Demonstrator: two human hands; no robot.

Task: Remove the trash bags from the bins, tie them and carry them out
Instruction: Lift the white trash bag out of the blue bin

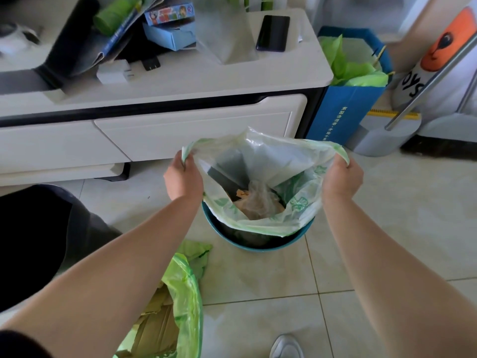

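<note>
A low white cabinet (165, 104) runs along the wall, and every place here is read from the round teal bin (258, 240) standing on the tiled floor (361, 228) just in front of it. Beyond the bin and to its right stands a blue paper bag (346, 109) stuffed with green plastic; on the near side, to the bin's left, lies a second green trash bag (180, 293) with cardboard showing in its open mouth.

Directly over the bin hangs the pale, green-printed trash bag (260, 177) — its bottom still sunk inside the rim, its mouth stretched wide from side to side. The left hand (184, 179) is closed on the bag's left edge, above the bin's left rim; the right hand (342, 178) is closed on the opposite edge, above the right rim. Both sit level and about equally far from the bag's middle, so neither is nearer. Scraps of paper and clear film (258, 202) lie at the bag's bottom.

The lift looks to be straight up — the load hangs plumb below the two grips, and the handles would then meet over the centre for tying.
</note>
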